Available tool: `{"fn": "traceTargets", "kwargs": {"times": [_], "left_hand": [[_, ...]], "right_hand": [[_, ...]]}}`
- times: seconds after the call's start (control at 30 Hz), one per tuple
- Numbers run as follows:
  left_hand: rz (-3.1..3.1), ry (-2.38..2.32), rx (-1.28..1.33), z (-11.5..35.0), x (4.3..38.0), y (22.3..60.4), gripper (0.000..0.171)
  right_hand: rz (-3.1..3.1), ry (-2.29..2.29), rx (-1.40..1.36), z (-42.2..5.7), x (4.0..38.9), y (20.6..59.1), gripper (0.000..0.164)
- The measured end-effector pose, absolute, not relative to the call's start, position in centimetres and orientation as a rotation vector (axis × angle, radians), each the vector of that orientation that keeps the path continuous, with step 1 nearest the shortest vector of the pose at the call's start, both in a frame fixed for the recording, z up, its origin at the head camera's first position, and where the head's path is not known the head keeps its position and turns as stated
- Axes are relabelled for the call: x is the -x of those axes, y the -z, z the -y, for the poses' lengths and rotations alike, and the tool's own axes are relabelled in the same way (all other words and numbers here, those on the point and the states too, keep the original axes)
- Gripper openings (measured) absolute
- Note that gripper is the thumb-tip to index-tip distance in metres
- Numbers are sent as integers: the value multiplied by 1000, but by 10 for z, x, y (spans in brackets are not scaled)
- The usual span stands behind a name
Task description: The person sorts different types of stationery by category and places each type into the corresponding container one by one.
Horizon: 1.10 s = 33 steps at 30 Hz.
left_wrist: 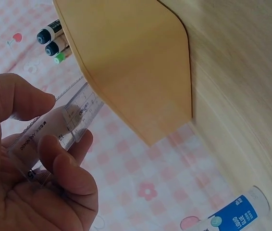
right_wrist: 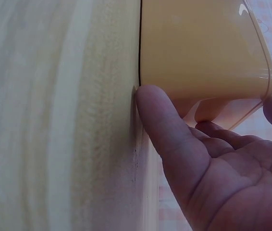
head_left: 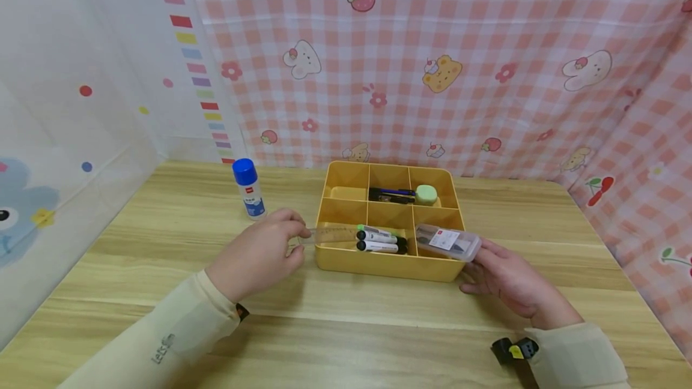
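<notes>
My left hand grips a clear plastic ruler at one end, and the ruler's other end reaches over the left rim of a yellow divided box into its front-left compartment. White-barrelled markers with black caps lie across the front of the box, one green-capped marker with them. My right hand is at the box's front-right corner, its thumb and fingers lightly touching the wall in the right wrist view. A clear plastic case with a white label leans over the front-right compartment's rim, just above those fingers.
A liquid glue bottle with a blue cap stands on the wooden table, left of the box. Dark pens lie in the back-middle compartment, and a pale green rounded item sits at back right. Patterned cloth hangs behind.
</notes>
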<state>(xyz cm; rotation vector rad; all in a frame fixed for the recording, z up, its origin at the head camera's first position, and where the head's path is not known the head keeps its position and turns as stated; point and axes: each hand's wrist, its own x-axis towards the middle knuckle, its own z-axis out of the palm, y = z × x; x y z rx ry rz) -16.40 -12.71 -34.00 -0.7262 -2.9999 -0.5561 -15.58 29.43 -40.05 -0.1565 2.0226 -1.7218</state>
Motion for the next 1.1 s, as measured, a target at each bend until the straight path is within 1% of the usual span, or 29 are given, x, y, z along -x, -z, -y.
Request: {"fn": "traceTargets", "kwargs": {"times": [0.5,1.1], "left_hand": [[3015,487,771,124,164,342,33],[2913,455,820,120,163,346,32]], "right_hand": [[-2020,1734,151,-295,156,400,73],[-2031,1731,154,-295,156,401,72]]}}
